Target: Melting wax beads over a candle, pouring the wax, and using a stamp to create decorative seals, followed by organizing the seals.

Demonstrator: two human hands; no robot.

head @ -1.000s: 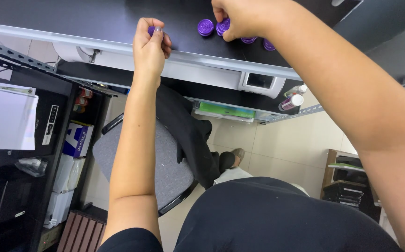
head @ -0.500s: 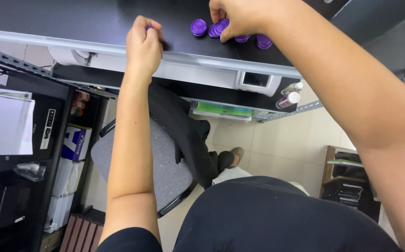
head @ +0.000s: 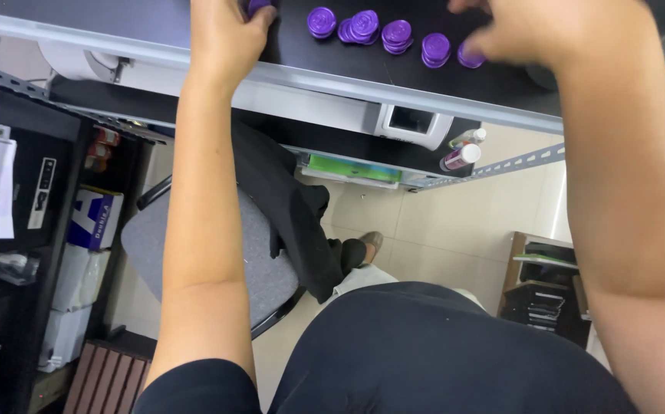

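- We see the left hand [head: 225,34] curled at the near edge of the black table [head: 424,84], its fingers pinching a purple token [head: 259,6] that shows only in part.
- The right hand [head: 555,34] hovers with fingers bent and loosely spread, blurred, its fingertips touching the end of a row of purple tokens [head: 394,32] on the table.
- Below, a white box with a blue label [head: 91,218] sits on a dark shelf, a green flat package [head: 352,169] lies under the table, and a grey chair [head: 260,264] carries black cloth.
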